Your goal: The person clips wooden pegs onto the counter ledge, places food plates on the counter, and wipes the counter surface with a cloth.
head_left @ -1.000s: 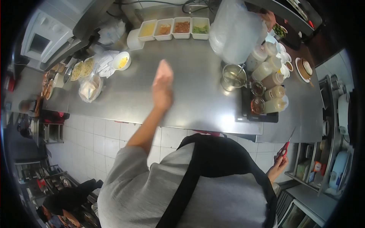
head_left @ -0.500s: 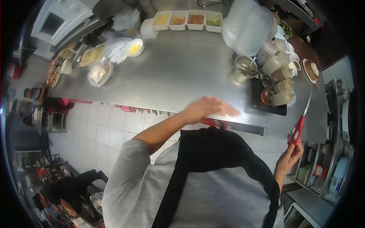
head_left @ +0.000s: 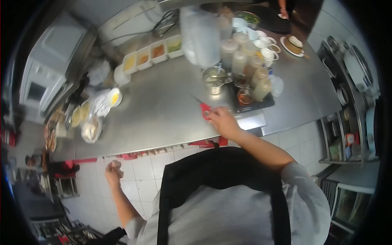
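Note:
My right hand (head_left: 224,122) is closed round the red handle of a pair of scissors (head_left: 205,111). Their blurred blades point up and left over the steel table (head_left: 159,106). Just beyond them stands a metal pot (head_left: 214,81) with utensils in it. A black tray (head_left: 256,105) of squeeze bottles (head_left: 261,87) lies to the right of that hand. My left hand (head_left: 114,172) hangs off the table's front edge at the left, fingers curled in, with nothing visible in them. The nearest thing to it on the table is a plastic bag (head_left: 90,128) with pale contents.
White tubs (head_left: 158,52) of chopped food line the back, beside a large plastic bag (head_left: 198,36). A white bowl (head_left: 114,97) with yellow food stands left. Cups (head_left: 267,55) and a plated brown item (head_left: 293,45) are at right. Another person's hand (head_left: 283,13) shows far right.
The view has turned right. My right hand has brought the scissors in from the far right to above the table's front. My left hand has swung away left, its fingers now curled.

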The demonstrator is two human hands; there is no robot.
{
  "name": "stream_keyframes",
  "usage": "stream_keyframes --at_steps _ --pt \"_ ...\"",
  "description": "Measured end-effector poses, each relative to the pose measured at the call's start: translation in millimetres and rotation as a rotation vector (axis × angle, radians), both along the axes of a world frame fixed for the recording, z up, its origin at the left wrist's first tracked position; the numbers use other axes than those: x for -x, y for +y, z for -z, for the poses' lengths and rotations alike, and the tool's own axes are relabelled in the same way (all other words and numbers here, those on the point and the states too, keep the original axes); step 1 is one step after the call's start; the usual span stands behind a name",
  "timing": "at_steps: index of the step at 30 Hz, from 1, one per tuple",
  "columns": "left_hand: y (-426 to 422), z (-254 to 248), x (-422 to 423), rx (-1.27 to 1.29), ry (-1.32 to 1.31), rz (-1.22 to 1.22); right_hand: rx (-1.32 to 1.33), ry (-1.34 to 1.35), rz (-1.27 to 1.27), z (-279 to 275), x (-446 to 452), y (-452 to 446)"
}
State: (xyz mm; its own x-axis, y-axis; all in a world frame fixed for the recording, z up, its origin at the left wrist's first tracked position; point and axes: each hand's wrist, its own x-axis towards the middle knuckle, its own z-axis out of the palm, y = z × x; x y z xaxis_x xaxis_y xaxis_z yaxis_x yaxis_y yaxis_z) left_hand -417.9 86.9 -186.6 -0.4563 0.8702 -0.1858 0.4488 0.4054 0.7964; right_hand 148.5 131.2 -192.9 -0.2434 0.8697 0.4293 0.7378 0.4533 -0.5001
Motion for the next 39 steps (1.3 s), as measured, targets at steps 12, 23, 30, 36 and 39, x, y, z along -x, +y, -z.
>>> stream_keyframes --at_steps 12,23,30,36,39 --pt "17.8 -141.2 -435.9 -0.782 0.375 0.841 0.529 1.511 -0.042 -148.3 -153.8 -35.6" --pt "55.9 34.1 -435.7 -0.513 0.691 0.142 0.443 -0.622 1.164 32.0 -535.9 -114.2" --pt "66.1 79.5 -442.9 -0.354 0.887 0.131 0.196 0.037 0.781 43.1 -493.5 -21.9" --pt "70.3 67.2 -465.2 -0.259 0.893 0.112 0.208 -0.151 1.35 107.3 -768.2 -73.2" --pt "68.3 69.2 -460.2 -0.28 0.872 0.106 0.503 -0.752 1.403 113.4 -780.3 -58.6"
